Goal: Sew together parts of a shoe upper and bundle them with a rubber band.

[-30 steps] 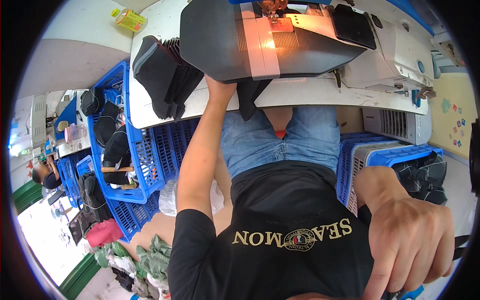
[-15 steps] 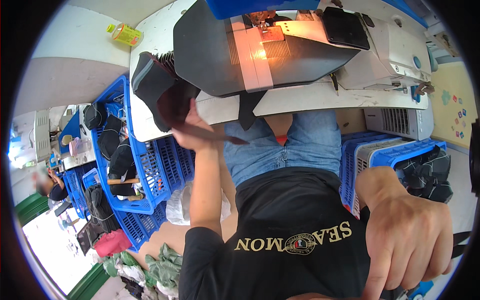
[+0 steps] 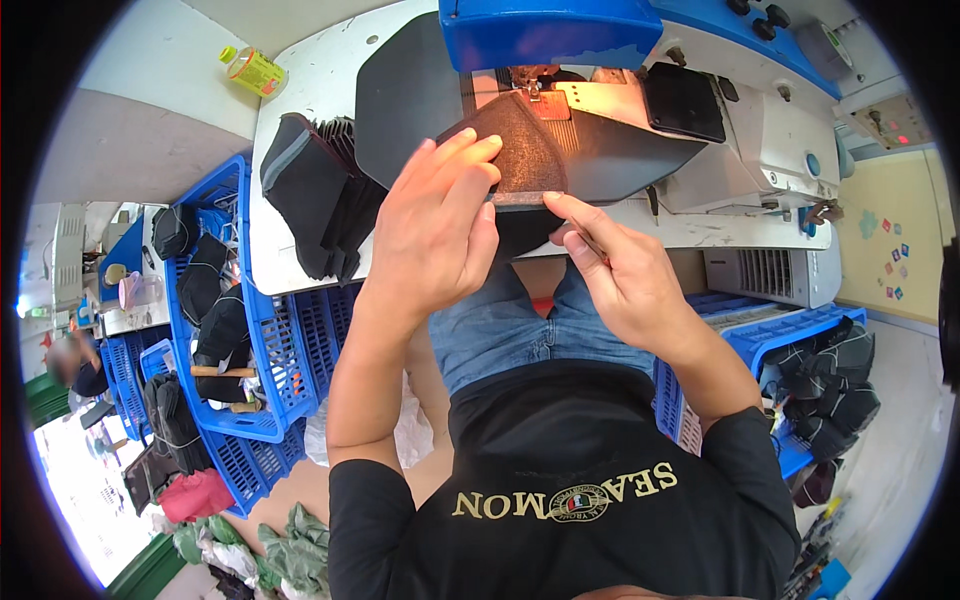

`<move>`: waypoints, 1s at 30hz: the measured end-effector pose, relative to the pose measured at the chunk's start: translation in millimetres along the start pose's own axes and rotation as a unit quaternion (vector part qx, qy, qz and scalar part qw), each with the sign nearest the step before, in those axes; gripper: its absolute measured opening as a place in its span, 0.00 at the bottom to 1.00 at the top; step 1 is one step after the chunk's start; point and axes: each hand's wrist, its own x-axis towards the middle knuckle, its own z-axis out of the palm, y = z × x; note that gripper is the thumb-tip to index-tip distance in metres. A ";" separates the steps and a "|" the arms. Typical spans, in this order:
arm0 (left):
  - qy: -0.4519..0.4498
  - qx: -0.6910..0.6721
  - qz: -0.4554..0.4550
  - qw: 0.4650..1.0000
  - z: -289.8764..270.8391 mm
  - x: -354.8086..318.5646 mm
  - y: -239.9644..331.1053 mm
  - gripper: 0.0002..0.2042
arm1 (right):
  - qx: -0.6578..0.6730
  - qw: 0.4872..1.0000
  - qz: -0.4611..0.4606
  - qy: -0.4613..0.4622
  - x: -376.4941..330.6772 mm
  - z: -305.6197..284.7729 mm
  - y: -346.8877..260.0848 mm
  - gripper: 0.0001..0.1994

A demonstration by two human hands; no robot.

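Observation:
A dark brown fabric piece (image 3: 525,150) lies on the black plate of the sewing machine, its far tip at the lit needle area (image 3: 532,88). Along its near edge runs a pale strip. My left hand (image 3: 435,215) rests on the piece's left side with fingers stretched out. At the near right corner, my right hand (image 3: 625,270) pinches the edge between thumb and forefinger. A thin dark object also shows in the right hand, too small to name. A stack of black fabric pieces (image 3: 315,200) lies left of the plate.
A black phone-like slab (image 3: 684,102) lies on the machine bed. A yellow-labelled bottle (image 3: 253,72) stands at far left. Blue crates (image 3: 270,400) with black bundles stand left, another blue crate (image 3: 800,340) right. Another person (image 3: 80,365) sits far left.
The left hand has carried the brown piece from beside the stack onto the plate. My right hand has come up from the lower right to the piece's near edge.

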 end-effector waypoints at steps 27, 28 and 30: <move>-0.013 0.083 -0.028 0.996 9.9 36.4 4.5 0.17 | -0.071 0.997 -0.005 -0.034 14.6 -14.8 -2.9 0.19; -0.020 0.076 -0.021 0.997 9.0 36.1 3.8 0.18 | -0.083 0.996 -0.009 -0.038 13.2 -15.4 -2.9 0.21; -0.035 0.064 -0.026 0.997 4.4 37.2 4.3 0.18 | -0.095 0.995 -0.025 -0.033 11.7 -16.3 -4.2 0.22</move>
